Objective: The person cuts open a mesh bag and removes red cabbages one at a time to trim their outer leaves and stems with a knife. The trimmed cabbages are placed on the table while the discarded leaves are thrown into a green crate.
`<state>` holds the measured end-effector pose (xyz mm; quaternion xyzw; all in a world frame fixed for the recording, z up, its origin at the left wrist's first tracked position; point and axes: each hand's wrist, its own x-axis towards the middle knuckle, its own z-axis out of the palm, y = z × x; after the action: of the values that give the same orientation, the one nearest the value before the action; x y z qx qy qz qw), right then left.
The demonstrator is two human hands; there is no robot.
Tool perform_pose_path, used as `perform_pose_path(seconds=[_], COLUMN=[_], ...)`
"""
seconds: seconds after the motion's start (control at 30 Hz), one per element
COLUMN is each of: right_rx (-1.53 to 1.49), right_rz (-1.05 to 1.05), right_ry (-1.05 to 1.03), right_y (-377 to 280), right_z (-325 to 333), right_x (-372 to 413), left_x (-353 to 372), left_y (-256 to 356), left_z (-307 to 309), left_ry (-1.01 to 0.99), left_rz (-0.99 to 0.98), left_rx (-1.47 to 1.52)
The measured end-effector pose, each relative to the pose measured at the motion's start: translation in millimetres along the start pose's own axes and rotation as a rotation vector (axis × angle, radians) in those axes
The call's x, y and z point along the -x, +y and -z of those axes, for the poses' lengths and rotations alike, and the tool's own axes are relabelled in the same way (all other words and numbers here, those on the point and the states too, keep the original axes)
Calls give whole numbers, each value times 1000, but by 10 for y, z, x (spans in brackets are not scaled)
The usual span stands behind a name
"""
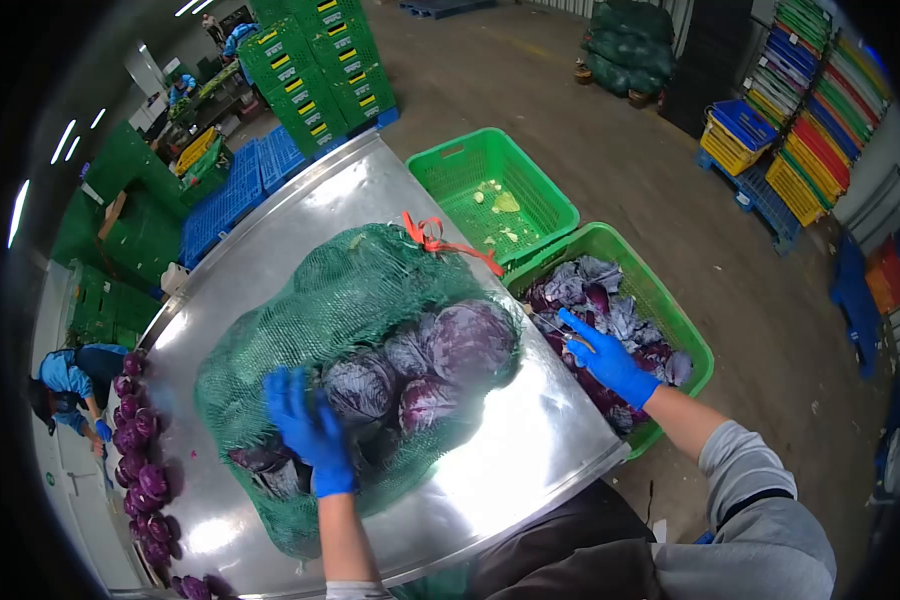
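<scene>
One left hand (312, 432): fingers released, spread over net bag (270, 345).
Right hand (610, 368): grasping apparent knife (553, 325).
Hazard: loose mesh could snag blade.

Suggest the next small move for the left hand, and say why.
Perhaps grasp the nearest cabbage and lift it out: it lies beside the left hand, the green net seems open over it, and the right hand holds a slim tool.

The person wears blue gloves (315, 440) and grey sleeves (750, 465).
</scene>
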<state>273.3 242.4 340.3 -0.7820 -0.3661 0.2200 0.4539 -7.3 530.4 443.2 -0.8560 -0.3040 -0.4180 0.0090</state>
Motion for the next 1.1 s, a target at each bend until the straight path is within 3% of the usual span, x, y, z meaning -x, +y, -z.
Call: perform_pose_path(seconds=[0.03,0.1,0.17,0.23,0.3,0.37,0.43,0.5,0.57,0.63,0.7,0.77,0.8,0.83,0.87,0.9,0.97,1.03,1.1], right_rx=[-247,-346,-545,-507,-494,-470,-453,-475,-446,-378,-543,-537,-396,-254,-264,-351,-446,-594,-733], right_rz=[1,7,-246,-182,-103,-212,-175,-193,-114,-155,-224,-217,-73,72,88,-26,-149,-249,-268], right_ry=[83,138,169,271,256,231,315,333,350,321,267,207,202,205,199,186,150,37,17], right_y=[12,106,-191,-324,-318,-318,-306,-281,-207,-257,-237,-149,15,76,-19,-135,-236,-231,-76], right_z=[-84,-266,-309,-381,-370,-276,-257,-293,-373,-393,-487,-626,-780,-879,-901,-911,-833,-729,-774], right_x=[34,-27,-119,-103,-27,128,230,256,211,147,-82,-343,-495,-613,-688,-722,-648,-634,-548], left_x=[51,203,260,247,237,350,687,1334,1291,886,618,388,525,430,299,218,336,583,593], left_y=[240,535,832,976,1238,1449,1570,1572,1483,1424,1215,964,682,725,804,880,1008,1050,1504], left_z=[1,-205,-707,-1111,-939,-855,-711,-880,-825,-698,-824,-1014,-1400,-1385,-1371,-1380,-1486,-1520,-1083], left_ry=[-32,-437,-540,-493,-557,-626,-638,-857,-573,-475,-234,-198,-327,-314,-521,-725,-695,-287,-233], left_rz=[-49,-13,403,175,124,66,-369,-106,-334,-6,308,334,455,450,453,457,544,615,646], left_rx=[154,550,790,592,526,455,246,777,630,877,957,597,550,534,292,44,-21,335,261])
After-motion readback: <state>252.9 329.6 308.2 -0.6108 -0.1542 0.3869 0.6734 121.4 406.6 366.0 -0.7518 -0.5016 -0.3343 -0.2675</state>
